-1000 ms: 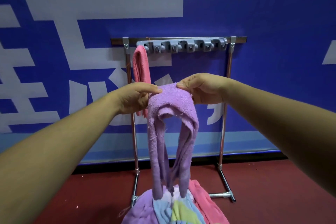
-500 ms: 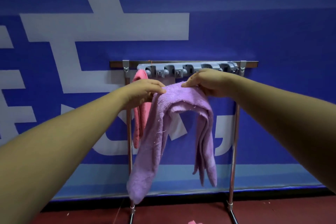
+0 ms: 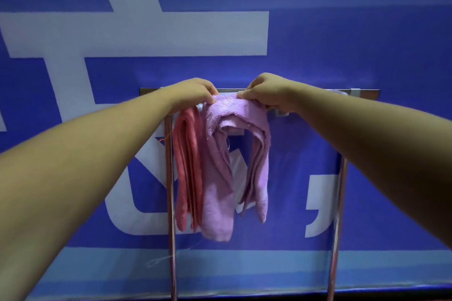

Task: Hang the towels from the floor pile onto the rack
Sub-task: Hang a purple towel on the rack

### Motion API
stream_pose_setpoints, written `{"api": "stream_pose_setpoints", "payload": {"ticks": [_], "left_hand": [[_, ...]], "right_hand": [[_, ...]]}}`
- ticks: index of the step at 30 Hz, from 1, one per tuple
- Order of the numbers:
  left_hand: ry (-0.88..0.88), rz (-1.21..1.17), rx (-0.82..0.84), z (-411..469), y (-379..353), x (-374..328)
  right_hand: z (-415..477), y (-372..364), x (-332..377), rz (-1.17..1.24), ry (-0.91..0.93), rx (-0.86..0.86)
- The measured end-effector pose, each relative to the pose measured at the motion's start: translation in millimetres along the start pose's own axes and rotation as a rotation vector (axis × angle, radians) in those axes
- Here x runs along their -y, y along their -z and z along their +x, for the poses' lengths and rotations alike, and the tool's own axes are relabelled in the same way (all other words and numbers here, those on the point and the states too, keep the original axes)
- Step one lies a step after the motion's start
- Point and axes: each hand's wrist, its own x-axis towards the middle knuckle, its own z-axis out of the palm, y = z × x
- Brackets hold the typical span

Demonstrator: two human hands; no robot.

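Pink towel [image 3: 187, 166] hanging lengthwise down from rack [image 3: 342, 190] top's left end, left hand [image 3: 193, 94] and right hand [image 3: 265, 93] each pinching purple towel's [image 3: 220, 178] upper fold at the bar, both ends trailing straight down, blue wall [image 3: 342, 32] behind

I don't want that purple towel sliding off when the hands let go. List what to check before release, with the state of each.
1. Left hand pinches the top edge of the purple towel: ok.
2. Right hand pinches the same edge: ok.
3. Towel's top is up at the top bar of the rack: ok.
4. Towel is caught on a hook or over the bar: cannot tell, because hands and cloth hide it.
5. Towel is spread flat: not ok. It is bunched, with two uneven strands hanging.
6. Pink towel hangs at the rack's left end: ok.
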Motion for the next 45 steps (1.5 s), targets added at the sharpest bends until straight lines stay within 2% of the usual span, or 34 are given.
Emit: {"api": "stream_pose_setpoints", "payload": {"ticks": [4, 8, 12, 16, 19, 22, 26, 28, 33, 36, 38, 39, 42, 45], "left_hand": [[0.021, 0.063, -0.111, 19, -5, 16], [0.008, 0.065, -0.257, 33, -13, 29], [-0.110, 0.595, -0.245, 35, -26, 34], [-0.131, 0.749, -0.235, 30, -25, 32], [-0.148, 0.722, -0.234, 25, -26, 32], [-0.140, 0.616, -0.255, 21, -26, 31], [-0.135, 0.682, -0.236, 17, -26, 34], [-0.135, 0.672, -0.244, 17, -29, 36], [-0.149, 0.586, -0.306, 16, -30, 39], [-0.206, 0.646, -0.352, 11, -37, 41], [-0.262, 0.682, -0.411, 6, -39, 43], [-0.287, 0.626, -0.427, 2, -39, 43], [-0.335, 0.383, -0.386, -15, -37, 43], [-0.406, 0.485, -0.342, -25, -40, 50]], "right_hand": [[29, -16, 6, -0.123, 0.127, -0.166], [51, -33, 0, -0.097, 0.117, -0.193], [54, -49, -3, -0.374, 0.116, -0.231], [45, -49, -3, -0.443, 0.142, -0.195], [37, -37, -3, -0.276, 0.207, -0.144], [36, -32, 4, -0.187, 0.282, -0.214], [40, -39, 23, -0.328, 0.210, -0.133], [46, -42, 20, -0.415, 0.176, -0.167], [50, -60, 9, -0.638, 0.264, -0.281], [49, -65, 0, -0.692, 0.217, -0.282], [48, -67, -8, -0.760, 0.252, -0.293], [43, -68, -11, -0.786, 0.299, -0.335], [27, -70, -17, -0.790, 0.453, -0.472], [11, -75, -23, -0.595, 0.530, -0.435]]}}
